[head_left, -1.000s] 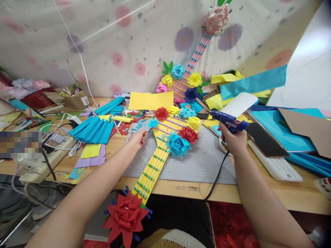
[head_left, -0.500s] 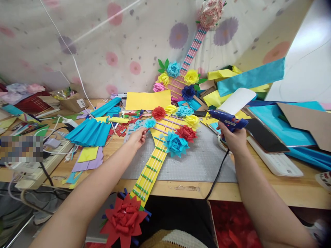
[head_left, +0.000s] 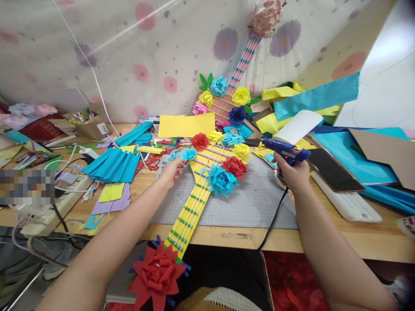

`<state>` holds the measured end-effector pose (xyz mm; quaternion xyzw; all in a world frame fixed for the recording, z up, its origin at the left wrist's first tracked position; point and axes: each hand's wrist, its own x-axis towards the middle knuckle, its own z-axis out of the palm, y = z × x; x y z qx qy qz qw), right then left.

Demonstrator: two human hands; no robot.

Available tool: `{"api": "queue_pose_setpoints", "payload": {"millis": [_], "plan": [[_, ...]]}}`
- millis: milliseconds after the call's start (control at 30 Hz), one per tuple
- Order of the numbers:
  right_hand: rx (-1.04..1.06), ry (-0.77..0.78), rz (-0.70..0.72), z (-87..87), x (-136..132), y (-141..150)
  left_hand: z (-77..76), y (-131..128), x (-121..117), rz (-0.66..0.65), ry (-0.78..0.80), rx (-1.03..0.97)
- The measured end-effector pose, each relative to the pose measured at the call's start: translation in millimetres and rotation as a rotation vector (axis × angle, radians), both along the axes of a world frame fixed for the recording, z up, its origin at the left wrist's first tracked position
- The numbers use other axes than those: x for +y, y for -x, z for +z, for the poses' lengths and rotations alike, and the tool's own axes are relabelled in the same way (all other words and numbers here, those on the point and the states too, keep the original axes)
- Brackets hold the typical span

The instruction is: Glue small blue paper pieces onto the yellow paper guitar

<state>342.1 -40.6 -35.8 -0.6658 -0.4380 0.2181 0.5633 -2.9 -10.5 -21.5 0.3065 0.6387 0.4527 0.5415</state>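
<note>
My left hand [head_left: 173, 172] is closed at the left edge of a yellow paper guitar [head_left: 188, 214], its fingers against a small light-blue paper flower [head_left: 189, 153]. Wrapped round the handle of a blue glue gun [head_left: 285, 150], my right hand [head_left: 294, 175] holds it right of the guitar, nozzle pointing left. Red, yellow and blue paper flowers sit on the guitar's body, among them a large blue flower [head_left: 221, 179]. A big red flower [head_left: 158, 275] covers the end of the neck, which juts past the table's front edge.
A grey cutting mat [head_left: 253, 211] lies under the guitar. Behind, a pink paper guitar [head_left: 234, 82] leans on the curtain. To the left are pleated blue paper [head_left: 112, 166] and a power strip [head_left: 53, 207]; a phone [head_left: 335, 169] and white keyboard [head_left: 348, 201] lie right. The gun's cord [head_left: 274, 224] hangs over the edge.
Almost nothing differs. The whole view has shifted very slightly; both hands keep their places at the small blue flower and on the glue gun.
</note>
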Motion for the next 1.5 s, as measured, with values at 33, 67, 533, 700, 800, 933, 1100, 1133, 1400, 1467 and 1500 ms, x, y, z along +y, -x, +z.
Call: {"api": "queue_pose_setpoints", "payload": {"millis": [33,67,533,700,800,933,1100,1133,1400,1467,1500], "plan": [[-0.010,0.007,0.001,-0.8,0,0,-3.1,0,0,-0.009,-0.045,0.067],[-0.017,0.014,0.001,-1.4,0,-1,-6.5,0,0,-0.014,-0.096,0.124],[-0.011,0.007,0.005,-1.8,1,-1,-37.6,4,25,-0.085,-0.389,0.428],[-0.028,-0.024,0.012,-1.5,1,-1,-39.5,8,23,-0.099,-0.375,0.431],[-0.029,-0.010,0.021,-0.5,0,-1,-32.4,9,16,-0.064,-0.376,0.426],[-0.030,-0.012,0.034,-0.1,-1,-1,-12.9,8,1,0.058,-0.497,0.476],[-0.058,0.000,0.019,-5.2,0,-4,10.7,-7,-17,-0.138,-0.582,0.721],[-0.057,0.007,0.015,-6.5,0,-5,13.3,-12,-20,-0.227,-0.532,0.802],[-0.030,0.045,0.014,-7.6,-2,-5,8.1,-45,-24,-0.382,-0.322,0.963],[-0.029,0.043,0.028,-7.3,-3,-5,4.5,-44,-21,-0.337,-0.350,0.899],[-0.031,0.036,0.035,-7.2,-3,-4,2.9,-43,-20,-0.311,-0.365,0.864]]}}
